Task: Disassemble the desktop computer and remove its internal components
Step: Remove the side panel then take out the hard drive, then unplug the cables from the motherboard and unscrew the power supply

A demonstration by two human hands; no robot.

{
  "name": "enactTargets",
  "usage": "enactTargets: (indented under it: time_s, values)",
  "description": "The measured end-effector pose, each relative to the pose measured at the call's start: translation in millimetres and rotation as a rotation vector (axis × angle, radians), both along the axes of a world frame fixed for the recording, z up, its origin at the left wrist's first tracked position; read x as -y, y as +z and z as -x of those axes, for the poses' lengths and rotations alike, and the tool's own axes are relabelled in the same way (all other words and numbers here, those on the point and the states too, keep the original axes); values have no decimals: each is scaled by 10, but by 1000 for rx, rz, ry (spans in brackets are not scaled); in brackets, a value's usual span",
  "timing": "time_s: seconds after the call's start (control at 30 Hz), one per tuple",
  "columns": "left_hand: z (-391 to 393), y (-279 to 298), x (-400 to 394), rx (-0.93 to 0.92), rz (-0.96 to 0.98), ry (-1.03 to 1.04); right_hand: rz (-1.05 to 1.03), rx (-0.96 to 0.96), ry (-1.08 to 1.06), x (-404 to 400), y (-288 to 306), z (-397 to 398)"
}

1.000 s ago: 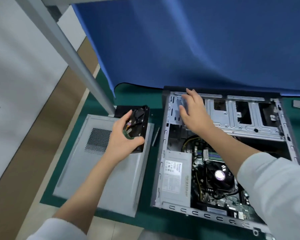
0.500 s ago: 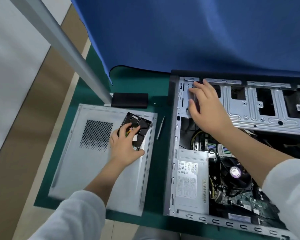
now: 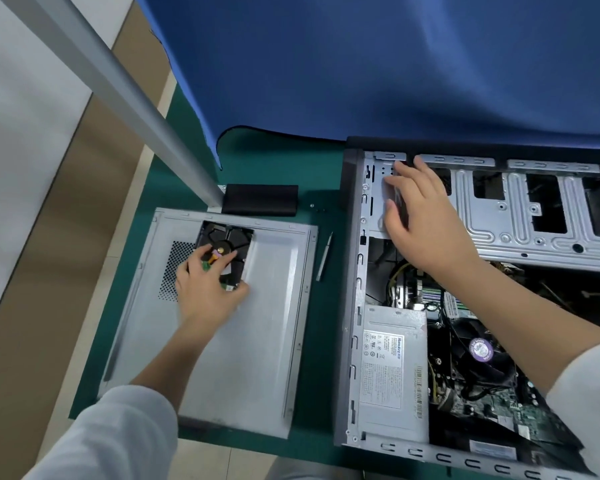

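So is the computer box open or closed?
Open. The computer case has no side cover, so its fan and wires show. The side panel lies flat beside it.

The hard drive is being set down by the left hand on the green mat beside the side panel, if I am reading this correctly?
Not quite. The head view shows the hard drive under the left hand lying on the side panel itself, not on the green mat.

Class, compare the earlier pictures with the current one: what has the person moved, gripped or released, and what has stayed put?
The left hand has lowered the hard drive from the air onto the removed side panel, where it now lies flat; the fingers still rest on it. The right hand stays on the drive cage of the open case.
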State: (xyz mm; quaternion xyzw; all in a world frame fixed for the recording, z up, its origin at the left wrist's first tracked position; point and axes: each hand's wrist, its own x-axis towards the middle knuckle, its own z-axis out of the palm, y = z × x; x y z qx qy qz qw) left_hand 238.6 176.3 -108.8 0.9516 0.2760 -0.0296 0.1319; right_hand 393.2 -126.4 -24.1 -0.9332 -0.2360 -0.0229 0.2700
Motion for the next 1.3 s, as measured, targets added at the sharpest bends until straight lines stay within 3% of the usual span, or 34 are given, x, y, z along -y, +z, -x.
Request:
enactTargets:
  time_s: [0.2,0.3,0.43,0.5,0.63,0.8,0.97,1.3]
  values:
    - [-193,101,41,-24,-11,70,5,-1,-2,0,-1,1]
    - [-149,155,496,59,-98,-159,2,-3,-5,-1,-5,7]
    - [-22,135,1131,-468,86,-283,6,1,-3,2,-4,6]
    - [-23,118,1244,-528,40,-288,13,5,-3,4,-7,6]
    - [-89,161,1268,-468,81,-160,13,5,-3,4,-12,0]
    - [-2,192,1232,-383,365,88,5,13,-12,6,-17,0]
    - [120,208,1328,-208,486,345,-5,21,-22,15,-33,2]
    - [35,187,1375,-229,546,430,-1,49,-29,7,-49,-5]
